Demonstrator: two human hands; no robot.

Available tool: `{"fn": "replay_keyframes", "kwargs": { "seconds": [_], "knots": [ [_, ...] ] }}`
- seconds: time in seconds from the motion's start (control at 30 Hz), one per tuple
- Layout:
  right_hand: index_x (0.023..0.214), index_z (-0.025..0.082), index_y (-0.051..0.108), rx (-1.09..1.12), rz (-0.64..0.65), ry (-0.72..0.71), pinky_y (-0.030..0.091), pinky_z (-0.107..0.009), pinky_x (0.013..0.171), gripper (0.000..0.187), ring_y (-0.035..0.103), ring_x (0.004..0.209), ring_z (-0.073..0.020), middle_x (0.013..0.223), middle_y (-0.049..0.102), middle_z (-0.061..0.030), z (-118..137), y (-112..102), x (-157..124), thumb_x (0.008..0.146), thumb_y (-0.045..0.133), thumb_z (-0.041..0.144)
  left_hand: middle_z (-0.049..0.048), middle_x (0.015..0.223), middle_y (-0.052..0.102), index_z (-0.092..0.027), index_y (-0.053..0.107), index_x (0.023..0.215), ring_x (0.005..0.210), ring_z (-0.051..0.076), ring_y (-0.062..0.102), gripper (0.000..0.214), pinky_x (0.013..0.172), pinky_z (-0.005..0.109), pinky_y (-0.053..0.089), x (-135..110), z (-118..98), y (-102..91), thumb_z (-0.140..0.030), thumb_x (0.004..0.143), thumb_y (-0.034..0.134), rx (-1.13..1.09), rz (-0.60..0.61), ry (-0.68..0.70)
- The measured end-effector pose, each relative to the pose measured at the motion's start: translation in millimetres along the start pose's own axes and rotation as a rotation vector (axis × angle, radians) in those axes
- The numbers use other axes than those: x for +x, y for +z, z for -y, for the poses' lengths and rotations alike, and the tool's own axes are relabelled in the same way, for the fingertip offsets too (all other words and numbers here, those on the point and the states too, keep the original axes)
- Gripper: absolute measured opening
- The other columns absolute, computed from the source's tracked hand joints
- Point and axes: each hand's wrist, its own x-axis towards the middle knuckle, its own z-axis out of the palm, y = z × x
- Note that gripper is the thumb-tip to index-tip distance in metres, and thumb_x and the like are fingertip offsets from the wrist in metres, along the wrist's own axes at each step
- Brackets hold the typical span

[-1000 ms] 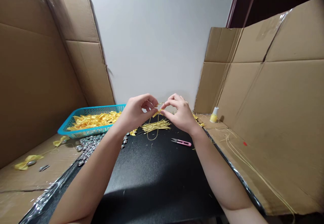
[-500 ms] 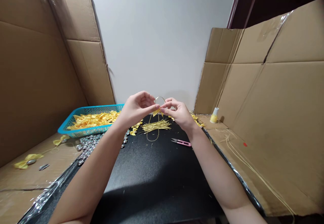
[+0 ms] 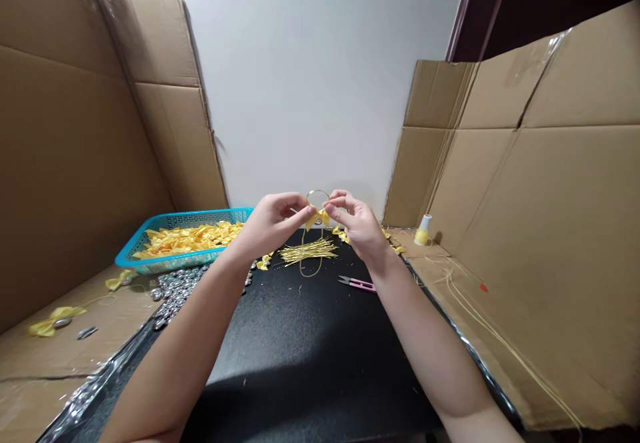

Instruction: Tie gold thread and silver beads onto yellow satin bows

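Between my two hands, above the far part of the black table, is a yellow ribbon bow (image 3: 318,218). My left hand (image 3: 283,219) pinches its left side between thumb and fingers. On the other side, the thumb and fingertips of my right hand (image 3: 356,223) are closed on the bow's right side. A thin golden wire tie (image 3: 318,191) arches over the bow, and a loop of thin yellow cord (image 3: 311,276) hangs below it. Behind the hanging cord lies a bundle of gold twist ties (image 3: 307,251). Pink thread snips (image 3: 357,283) rest near my right forearm.
A blue basket (image 3: 125,261) full of yellow bows stands at the left, with many silver beads (image 3: 180,289) beside it. A thread cone (image 3: 423,231) stands at the right near loose cords (image 3: 493,329). Cardboard walls (image 3: 565,229) enclose both sides.
My hands have shifted slightly right and moved a little apart, showing more of the bow between them. The hanging cord loop has swung right with it.
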Motion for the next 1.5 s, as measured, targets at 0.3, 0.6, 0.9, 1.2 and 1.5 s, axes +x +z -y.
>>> {"fn": "replay_keyframes", "kwargs": {
  "seconds": [0.3,0.6,0.9,1.2,1.5],
  "knots": [
    [0.074,0.023,0.07,-0.044,0.001,-0.138,0.047,-0.03,0.069,0.024,0.055,0.074,-0.0124,0.085,0.061,-0.0011,11.7,-0.6,-5.7,0.068,0.076,0.046,0.0021,0.063,0.057,-0.013,0.062,0.069,0.058,0.009,0.046,0.028,0.053,0.023,0.037,0.8,3.5,0.9,-0.036,0.084,0.058,0.01,-0.02,0.002],
    [0.081,0.023,0.073,-0.226,-0.055,-0.16,0.048,-0.032,0.071,0.015,0.063,0.074,-0.0136,0.079,0.072,-0.0008,14.5,3.0,-12.3,0.075,0.074,0.037,-0.0014,0.057,0.046,-0.014,0.059,0.065,0.053,0.008,0.036,0.032,0.046,0.022,0.028,0.8,2.6,5.0,-0.04,0.083,0.06,0.084,-0.062,0.03],
    [0.081,0.024,0.07,-0.003,-0.149,-0.147,0.055,-0.033,0.075,0.019,0.066,0.074,-0.0142,0.078,0.072,-0.0002,10.2,6.0,-8.2,0.07,0.076,0.039,-0.0013,0.057,0.049,-0.014,0.06,0.066,0.053,0.008,0.038,0.025,0.047,0.021,0.031,1.0,3.7,8.9,-0.034,0.082,0.06,0.086,-0.123,0.055],
    [0.082,0.025,0.069,0.076,-0.233,-0.165,0.056,-0.035,0.083,0.015,0.068,0.08,-0.0148,0.08,0.073,0.0002,14.7,2.7,-8.7,0.072,0.074,0.034,-0.0015,0.057,0.047,-0.015,0.06,0.066,0.053,0.008,0.037,0.026,0.047,0.022,0.03,1.4,5.7,7.1,-0.036,0.082,0.06,0.109,-0.136,0.024],
    [0.082,0.024,0.066,0.076,-0.31,-0.142,0.057,-0.029,0.067,0.021,0.07,0.072,-0.0134,0.081,0.072,-0.0003,28.0,-8.8,-7.7,0.069,0.073,0.039,-0.0015,0.056,0.046,-0.016,0.058,0.065,0.052,0.008,0.036,0.027,0.046,0.022,0.028,2.5,5.9,6.8,-0.035,0.082,0.06,0.105,-0.126,0.009]
  ]
}}
